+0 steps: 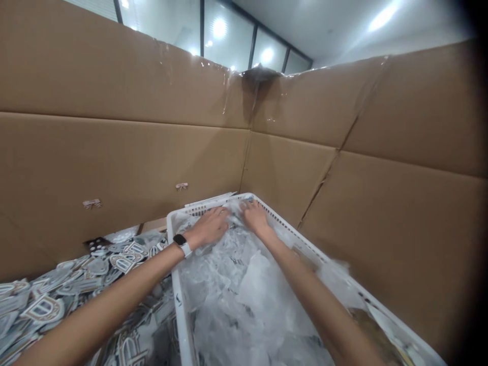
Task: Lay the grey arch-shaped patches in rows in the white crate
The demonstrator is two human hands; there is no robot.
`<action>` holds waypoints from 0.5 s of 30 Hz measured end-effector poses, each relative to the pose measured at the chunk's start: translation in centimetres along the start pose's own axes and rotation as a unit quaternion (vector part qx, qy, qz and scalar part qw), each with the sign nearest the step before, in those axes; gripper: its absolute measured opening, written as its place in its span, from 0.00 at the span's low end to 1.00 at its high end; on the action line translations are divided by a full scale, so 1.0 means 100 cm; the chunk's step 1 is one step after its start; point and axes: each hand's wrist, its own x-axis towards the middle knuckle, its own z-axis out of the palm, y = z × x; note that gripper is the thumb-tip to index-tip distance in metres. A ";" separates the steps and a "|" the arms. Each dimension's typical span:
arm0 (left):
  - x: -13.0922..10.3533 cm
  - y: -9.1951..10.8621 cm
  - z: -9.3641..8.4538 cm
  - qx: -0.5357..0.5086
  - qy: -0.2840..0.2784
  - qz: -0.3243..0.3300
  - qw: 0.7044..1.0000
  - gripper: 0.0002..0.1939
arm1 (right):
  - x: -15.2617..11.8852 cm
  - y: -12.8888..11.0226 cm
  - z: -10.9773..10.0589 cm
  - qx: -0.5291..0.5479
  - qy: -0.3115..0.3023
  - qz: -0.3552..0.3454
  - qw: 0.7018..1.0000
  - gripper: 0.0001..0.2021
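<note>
A white plastic basket full of crumpled clear plastic bags stands in front of me, tucked into the cardboard corner. At its far end my left hand, with a watch on the wrist, has its fingers curled down into the plastic. Close beside it, my right hand also has bent fingers on the plastic. Between the two hands is a piece of clear plastic bag, pinched from both sides. Fingertips are partly hidden and slightly blurred.
Tall cardboard walls enclose the basket on the left, back and right. Left of the basket lies a heap of grey and white letter-shaped patches. A brown piece lies along the basket's right side. Glass panels show above the cardboard.
</note>
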 end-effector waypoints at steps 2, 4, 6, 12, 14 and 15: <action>0.011 0.001 0.016 0.016 -0.023 0.016 0.999 0.27 | -0.004 -0.003 0.011 -0.006 -0.030 -0.004 1.000 0.27; 0.018 -0.001 0.036 0.028 -0.057 0.021 0.998 0.28 | -0.007 -0.004 0.021 -0.008 -0.062 -0.003 0.998 0.29; 0.021 -0.006 0.055 0.036 -0.093 0.011 0.995 0.29 | -0.008 -0.002 0.029 -0.006 -0.090 -0.002 0.996 0.30; 0.017 -0.024 0.088 0.045 -0.149 -0.023 0.988 0.32 | 0.000 0.002 0.024 0.024 -0.138 0.015 0.990 0.30; 0.015 -0.024 0.089 0.047 -0.139 -0.019 0.989 0.32 | 0.001 0.003 0.008 0.033 -0.127 0.012 0.991 0.30; 0.014 -0.023 0.087 0.046 -0.127 -0.010 0.991 0.31 | 0.000 0.004 -0.002 0.037 -0.115 0.007 0.993 0.31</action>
